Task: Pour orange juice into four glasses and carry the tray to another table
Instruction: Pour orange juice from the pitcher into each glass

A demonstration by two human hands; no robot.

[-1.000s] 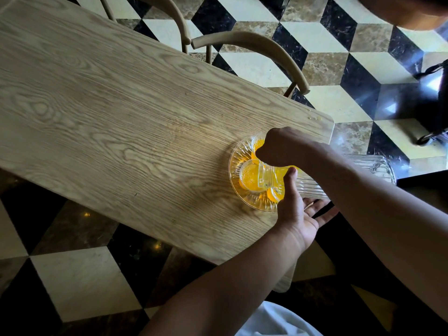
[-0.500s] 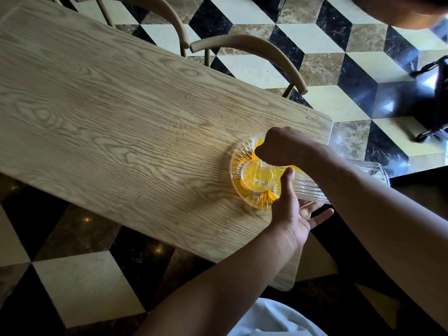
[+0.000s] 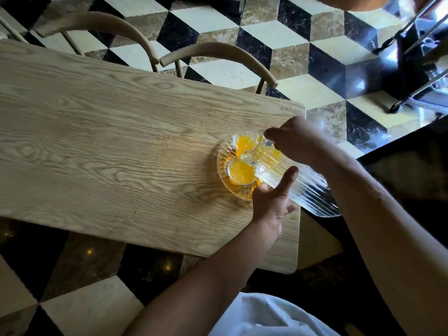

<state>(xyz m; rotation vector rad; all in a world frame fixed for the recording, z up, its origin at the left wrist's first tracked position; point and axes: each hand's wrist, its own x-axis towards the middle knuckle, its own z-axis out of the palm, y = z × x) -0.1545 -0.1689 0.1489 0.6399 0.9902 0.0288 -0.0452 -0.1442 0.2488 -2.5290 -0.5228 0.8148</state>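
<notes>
A round clear glass tray [image 3: 221,166] sits near the right end of the wooden table [image 3: 97,146]. On it stand glasses of orange juice; one [image 3: 240,172] at the front and one [image 3: 241,141] at the back are plain to see, others are hidden. A ribbed clear glass jug [image 3: 298,187] lies tipped steeply, its spout over the glasses. My right hand [image 3: 295,138] grips the jug's handle from above. My left hand [image 3: 274,200] props the jug's body from below, thumb up against the ribs, fingers spread.
Two curved wooden chair backs [image 3: 218,54] stand along the table's far side. The floor is a black, cream and brown cube-pattern tile. A dark counter edge [image 3: 400,151] lies to the right, and a metal-framed cart [image 3: 417,69] at the upper right.
The jug has tilted up more steeply and swung over the glasses. My left hand has shifted under its body. The view has moved slightly.
</notes>
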